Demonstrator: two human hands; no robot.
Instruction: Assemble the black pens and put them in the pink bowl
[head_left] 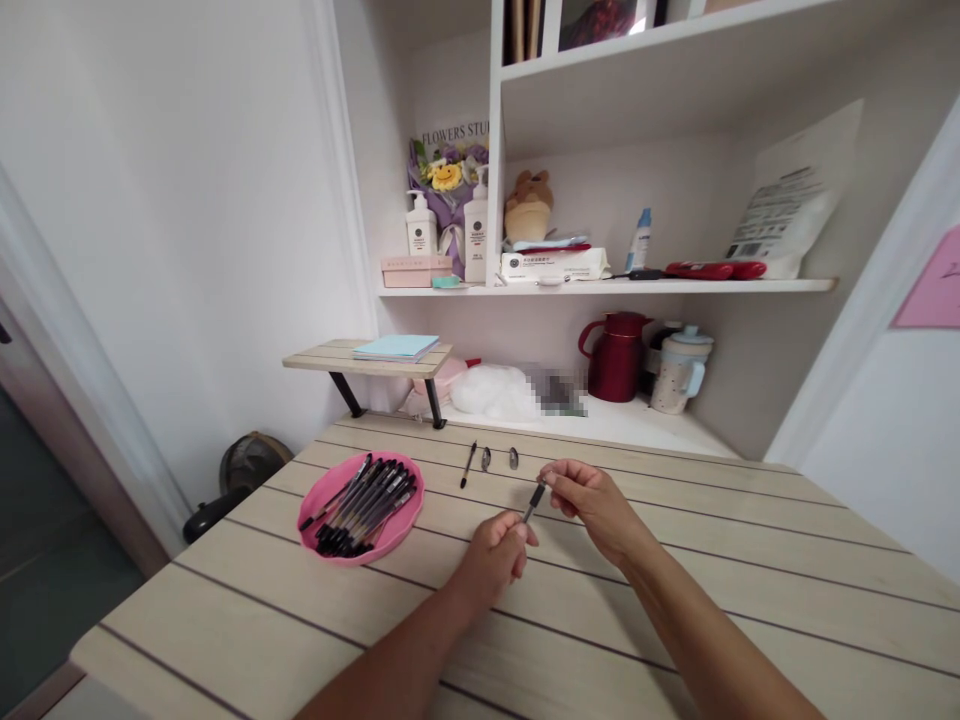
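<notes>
Over the middle of the table, a pen (534, 497) with a clear barrel and a black grip is held between my two hands. My left hand (496, 548) is closed around its lower end. At its upper end the thumb and forefinger of my right hand (589, 500) are pinched together, covering the tip. Beyond my hands lie a slim black pen-like piece (469, 465), a small dark oval object (486, 459) and a similar oval object (514, 458). To the left, a pink tray (411, 535) holds several black-capped pens (367, 505).
Blue paper (397, 347) rests on a small raised stand (322, 355) at the back left. A red jug (619, 357) and a lidded cup (680, 370) stand behind the slatted table (720, 590). Above them runs a shelf (675, 287) with bottles and boxes.
</notes>
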